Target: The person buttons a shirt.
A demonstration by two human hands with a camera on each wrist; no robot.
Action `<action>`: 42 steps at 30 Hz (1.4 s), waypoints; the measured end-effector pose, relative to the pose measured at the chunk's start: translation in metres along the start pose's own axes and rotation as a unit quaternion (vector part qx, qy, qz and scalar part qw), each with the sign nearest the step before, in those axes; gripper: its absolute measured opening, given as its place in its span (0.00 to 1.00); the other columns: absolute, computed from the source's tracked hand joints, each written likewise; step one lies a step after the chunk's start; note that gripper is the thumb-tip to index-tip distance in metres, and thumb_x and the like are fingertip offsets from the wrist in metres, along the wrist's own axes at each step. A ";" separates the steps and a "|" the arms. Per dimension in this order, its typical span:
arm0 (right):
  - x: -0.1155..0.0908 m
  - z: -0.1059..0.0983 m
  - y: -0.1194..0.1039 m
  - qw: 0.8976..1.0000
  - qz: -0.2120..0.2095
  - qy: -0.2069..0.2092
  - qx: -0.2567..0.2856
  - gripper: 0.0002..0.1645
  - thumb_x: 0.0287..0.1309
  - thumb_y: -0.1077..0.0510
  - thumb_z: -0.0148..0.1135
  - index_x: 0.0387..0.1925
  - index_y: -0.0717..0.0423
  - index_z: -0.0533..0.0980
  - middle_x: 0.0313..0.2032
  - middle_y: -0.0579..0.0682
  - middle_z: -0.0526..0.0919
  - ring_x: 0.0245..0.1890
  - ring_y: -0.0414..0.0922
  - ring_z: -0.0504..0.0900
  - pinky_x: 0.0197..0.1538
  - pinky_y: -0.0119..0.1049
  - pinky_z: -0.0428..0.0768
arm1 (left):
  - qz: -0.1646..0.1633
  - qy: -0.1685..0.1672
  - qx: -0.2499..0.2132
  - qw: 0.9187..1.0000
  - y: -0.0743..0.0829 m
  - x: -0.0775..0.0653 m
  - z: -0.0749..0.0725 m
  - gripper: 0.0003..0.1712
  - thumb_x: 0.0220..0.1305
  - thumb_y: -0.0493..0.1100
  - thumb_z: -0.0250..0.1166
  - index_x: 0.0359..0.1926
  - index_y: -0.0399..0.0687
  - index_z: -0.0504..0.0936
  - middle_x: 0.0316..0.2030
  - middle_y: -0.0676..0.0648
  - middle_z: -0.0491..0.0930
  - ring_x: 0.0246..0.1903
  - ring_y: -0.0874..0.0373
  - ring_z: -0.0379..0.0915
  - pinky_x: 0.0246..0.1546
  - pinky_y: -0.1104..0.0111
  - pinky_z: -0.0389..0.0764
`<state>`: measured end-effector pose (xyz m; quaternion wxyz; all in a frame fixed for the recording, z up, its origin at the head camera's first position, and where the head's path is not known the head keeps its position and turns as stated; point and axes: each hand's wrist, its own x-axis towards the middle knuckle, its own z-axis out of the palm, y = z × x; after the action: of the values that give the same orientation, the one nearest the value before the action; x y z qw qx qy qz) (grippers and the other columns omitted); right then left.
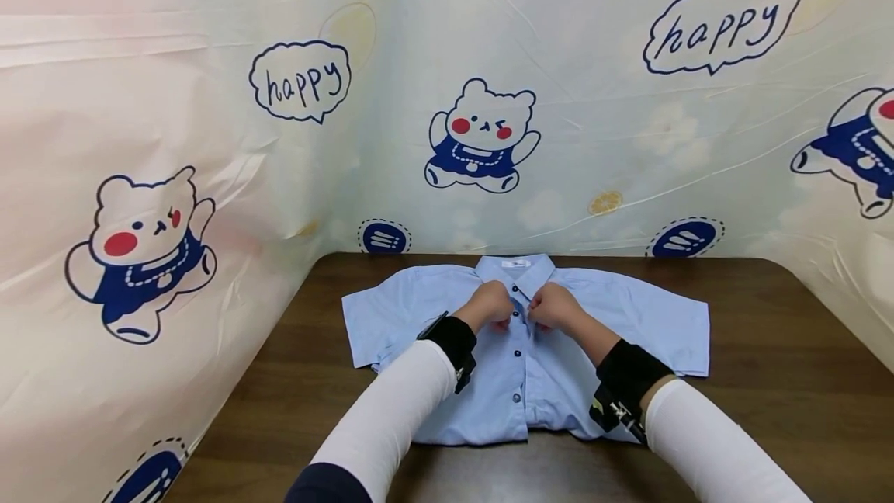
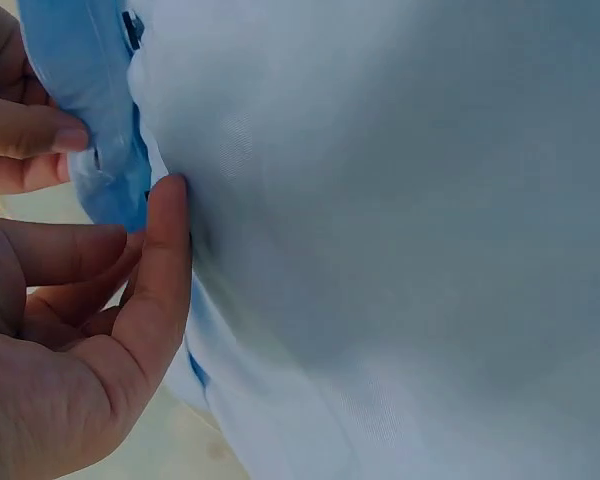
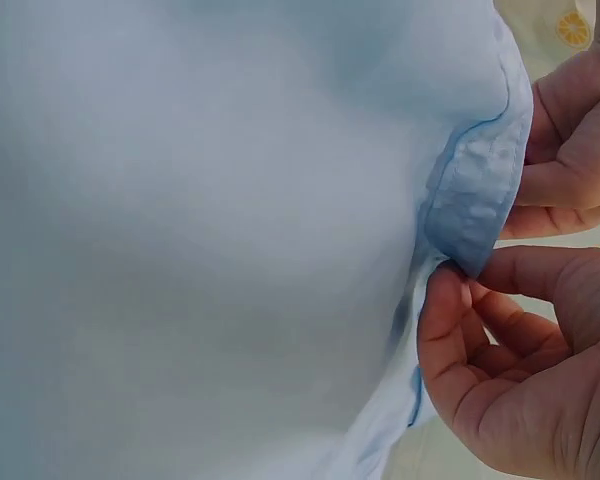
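A light blue short-sleeved shirt [image 1: 482, 402] lies front up on the table, its collar at the far side. Dark buttons run down the middle of its front. My left hand [image 1: 491, 305] grips the shirt front just left of the button line, below the collar; in the left wrist view, its thumb and fingers meet at the cloth edge. My right hand [image 1: 555, 306] pinches the front strip on the other side, clearly seen in the right wrist view with the placket [image 3: 475, 190] between thumb and finger. Fingers partly hide the cloth between the hands.
The brown wooden table [image 1: 761, 332] extends on both sides of the shirt. A printed curtain [image 1: 580, 138] with bears and lettering hangs behind and beside it. Black wrist straps [image 1: 632, 375] with small devices sit over the shirt.
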<state>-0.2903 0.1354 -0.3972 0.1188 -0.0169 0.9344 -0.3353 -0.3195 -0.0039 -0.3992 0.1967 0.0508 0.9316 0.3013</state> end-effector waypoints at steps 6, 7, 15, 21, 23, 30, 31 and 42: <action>0.003 0.002 0.002 0.999 0.006 0.004 0.031 0.04 0.57 0.66 0.64 0.28 0.63 0.81 0.22 0.51 0.79 0.22 0.45 0.79 0.27 0.32 0.78 | -0.037 0.018 -0.050 0.998 0.001 0.005 0.005 0.10 0.62 0.29 0.58 0.22 0.35 0.76 0.16 0.43 0.79 0.13 0.56 0.77 0.17 0.69 0.80; 0.003 0.002 0.002 0.999 0.005 0.005 0.035 0.04 0.57 0.66 0.64 0.28 0.63 0.82 0.22 0.51 0.79 0.23 0.45 0.79 0.27 0.32 0.78 | -0.042 0.022 -0.060 0.997 0.000 0.006 0.006 0.09 0.61 0.29 0.60 0.24 0.35 0.76 0.16 0.43 0.79 0.12 0.56 0.77 0.17 0.68 0.80; -0.002 -0.001 0.000 0.999 -0.008 0.019 0.040 0.06 0.59 0.65 0.62 0.30 0.63 0.82 0.24 0.52 0.79 0.23 0.45 0.79 0.28 0.32 0.78 | -0.062 0.030 -0.160 0.985 -0.004 0.004 0.010 0.05 0.60 0.31 0.64 0.29 0.33 0.77 0.18 0.43 0.82 0.15 0.57 0.79 0.20 0.70 0.80; 0.002 0.001 0.005 0.998 -0.013 0.037 0.047 0.05 0.59 0.65 0.63 0.33 0.64 0.83 0.26 0.52 0.80 0.23 0.45 0.78 0.28 0.33 0.79 | 0.005 0.072 -0.038 0.997 -0.003 0.002 0.014 0.09 0.58 0.34 0.66 0.21 0.38 0.82 0.16 0.47 0.80 0.17 0.58 0.80 0.21 0.73 0.77; 0.002 0.002 0.005 0.998 -0.007 0.034 0.055 0.05 0.60 0.65 0.63 0.33 0.64 0.83 0.26 0.52 0.80 0.24 0.45 0.78 0.28 0.33 0.78 | 0.015 0.089 0.032 0.995 -0.003 0.002 0.017 0.11 0.58 0.36 0.67 0.19 0.42 0.83 0.15 0.49 0.78 0.17 0.60 0.78 0.22 0.74 0.75; 0.001 0.005 0.005 0.997 -0.022 0.030 0.067 0.05 0.60 0.66 0.63 0.33 0.64 0.82 0.25 0.52 0.79 0.23 0.46 0.79 0.28 0.33 0.77 | -0.002 0.094 0.060 0.994 -0.001 0.002 0.017 0.13 0.59 0.39 0.67 0.18 0.43 0.78 0.16 0.49 0.76 0.17 0.59 0.77 0.23 0.73 0.73; 0.001 0.005 0.005 0.997 -0.025 0.030 0.067 0.05 0.60 0.66 0.62 0.33 0.64 0.82 0.24 0.52 0.79 0.23 0.46 0.78 0.28 0.33 0.77 | -0.004 0.093 0.050 0.994 0.000 0.002 0.016 0.13 0.59 0.38 0.66 0.18 0.43 0.79 0.16 0.49 0.76 0.17 0.59 0.77 0.23 0.73 0.73; -0.003 0.008 0.004 0.996 -0.050 0.041 0.068 0.04 0.58 0.66 0.64 0.32 0.65 0.83 0.25 0.51 0.80 0.21 0.43 0.78 0.28 0.33 0.78 | -0.066 0.026 -0.299 0.952 -0.006 -0.008 0.010 0.03 0.61 0.27 0.63 0.30 0.30 0.81 0.19 0.45 0.76 0.15 0.60 0.72 0.19 0.75 0.76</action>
<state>-0.2858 0.1343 -0.4052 0.0647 -0.0417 0.9115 -0.4041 -0.3084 -0.0053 -0.4079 0.1983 -0.0793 0.8051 0.5533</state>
